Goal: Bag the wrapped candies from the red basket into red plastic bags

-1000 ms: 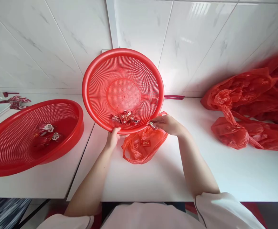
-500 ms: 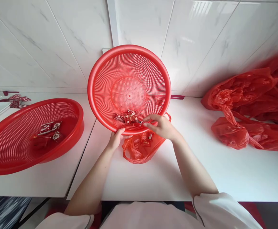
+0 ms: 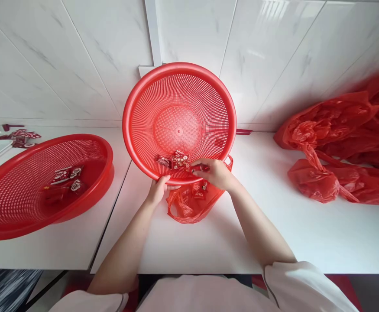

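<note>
A round red plastic mesh basket is tilted up toward me, its near rim low. My left hand grips that near rim, thumb on top and fingers underneath. Several small red wrapped snack packets lie together at the low side of the basket. Over the rim at the right reaches my right hand, its fingers closed on one red snack packet, partly covered by them. Directly below the basket sits an open red plastic bag with similar packets showing inside.
At the left, another red mesh basket leans with a few packets in it. Knotted red bags are heaped at the right by the tiled wall. Crumpled wrappers lie at the far left. A seam divides the white tables.
The basket has shifted slightly to the right. My right hand has closed around a packet at the basket's low side. My left hand stays on the rim.
</note>
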A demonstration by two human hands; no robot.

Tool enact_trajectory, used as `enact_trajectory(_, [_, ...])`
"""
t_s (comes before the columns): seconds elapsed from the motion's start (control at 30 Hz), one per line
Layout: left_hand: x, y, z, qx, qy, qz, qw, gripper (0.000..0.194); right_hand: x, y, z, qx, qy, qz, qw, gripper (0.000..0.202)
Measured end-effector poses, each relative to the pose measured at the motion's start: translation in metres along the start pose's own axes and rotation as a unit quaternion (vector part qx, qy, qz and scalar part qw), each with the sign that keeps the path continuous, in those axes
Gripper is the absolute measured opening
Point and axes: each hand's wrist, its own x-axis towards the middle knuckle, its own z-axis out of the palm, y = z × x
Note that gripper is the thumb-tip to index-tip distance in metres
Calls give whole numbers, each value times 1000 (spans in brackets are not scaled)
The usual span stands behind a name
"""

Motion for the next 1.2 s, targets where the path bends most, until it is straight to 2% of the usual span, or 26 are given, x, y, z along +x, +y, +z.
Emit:
enact_trajectory(0.07, [0,0,-1,-4,-5,9,1000,31,1,2,-2,85,32,43,995,37])
enact_trajectory(0.2, [1,-2,-3,-12,-16,23,1000,34,3,4,-7,192,53,63,978,48])
enact_trajectory(0.43, [1,-4,-2,-8,-16,23,1000,34,-1,-2,-11,231,41,67,970,50])
enact_trajectory(0.67, [1,-4,0,-5,-11,19,1000,35,-3,1,-16,198,3,76,977,35])
enact_trajectory(0.8, [2,-4,0,-2,-26,15,1000,32,-5,1,-20,168,-47,63,983,28])
enact_trajectory(0.93, [0,-3,1,-13,-34,11,999,30,-9,-6,-22,78,-182,39,979,19])
enact_trajectory(0.97, [0,-3,2,-14,-30,12,999,30,-10,-7,-21,45,-196,31,979,17])
enact_trajectory(1.03, [0,-2,2,-8,-17,18,1000,29,-10,-8,-18,-19,-151,11,988,16])
enact_trajectory(1.13, [1,-3,2,-1,-14,27,1000,31,-6,-7,-11,-100,-6,-18,995,21])
enact_trajectory(1.2, [0,-4,3,-1,-29,20,999,33,-3,-4,-4,-145,35,-39,988,25])
